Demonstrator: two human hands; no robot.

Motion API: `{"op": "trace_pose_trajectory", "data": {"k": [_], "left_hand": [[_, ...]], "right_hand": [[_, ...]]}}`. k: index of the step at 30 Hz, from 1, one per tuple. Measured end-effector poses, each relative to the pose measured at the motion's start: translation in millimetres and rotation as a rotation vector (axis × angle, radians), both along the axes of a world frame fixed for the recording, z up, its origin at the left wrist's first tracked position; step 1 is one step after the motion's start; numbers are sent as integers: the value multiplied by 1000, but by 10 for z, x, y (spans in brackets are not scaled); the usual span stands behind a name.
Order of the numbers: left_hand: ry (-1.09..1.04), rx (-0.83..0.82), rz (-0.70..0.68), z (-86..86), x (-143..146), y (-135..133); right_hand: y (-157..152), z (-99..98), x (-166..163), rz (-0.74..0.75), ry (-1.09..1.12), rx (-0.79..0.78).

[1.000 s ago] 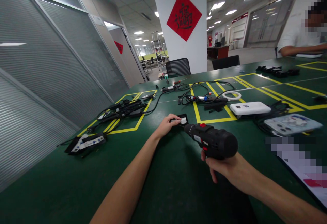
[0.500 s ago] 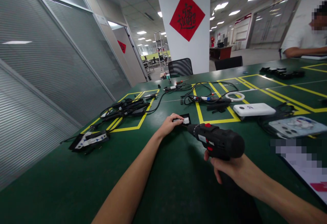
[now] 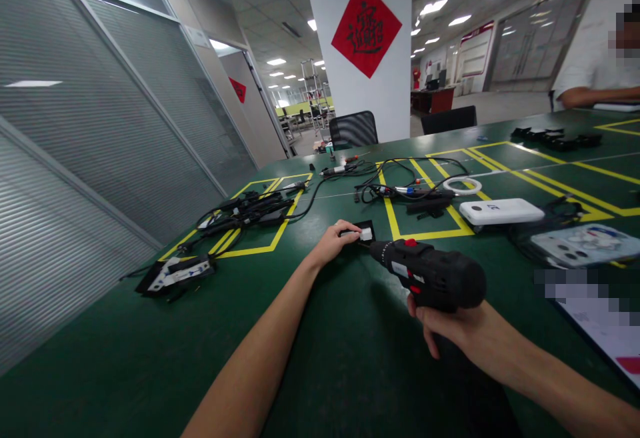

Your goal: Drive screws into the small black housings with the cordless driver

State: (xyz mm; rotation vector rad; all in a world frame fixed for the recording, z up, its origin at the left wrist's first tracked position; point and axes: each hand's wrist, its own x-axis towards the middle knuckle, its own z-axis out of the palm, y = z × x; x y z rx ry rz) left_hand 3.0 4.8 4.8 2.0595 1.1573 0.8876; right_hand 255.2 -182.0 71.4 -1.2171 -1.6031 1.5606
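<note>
1 right hand (image 3: 450, 325) curls firmly around a black drill (image 3: 435, 275) angled toward a small black part (image 3: 363, 225) on the green table (image 3: 150, 358), which the left hand (image 3: 332, 245) touches, pinching or not unclear, with black cables (image 3: 246, 209) beyond.

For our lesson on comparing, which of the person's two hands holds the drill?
The right hand: it grips the black drill, whereas the left hand, with no drill, lies beside the small white block.
</note>
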Motion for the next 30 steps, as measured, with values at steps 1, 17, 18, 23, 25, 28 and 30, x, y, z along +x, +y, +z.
{"op": "trace_pose_trajectory", "data": {"k": [1,17,18,23,25,28,30], "left_hand": [[0,-2,2,5,3,-6],[9,-5,6,33,27,-35],[9,-3,6,35,27,-37],[14,-13,28,38,31,-44],[11,-13,28,42,33,-47],[13,-16,24,56,37,-54],[18,-19,30,62,37,-57]], "right_hand": [[-3,4,-2,-1,11,1],[-26,47,-9,-21,18,7],[-28,56,-12,-26,20,6],[-25,60,-25,-26,27,9],[-21,49,-24,-22,39,12],[-17,42,-15,-29,47,6],[-16,44,-7,-28,43,2]]}}
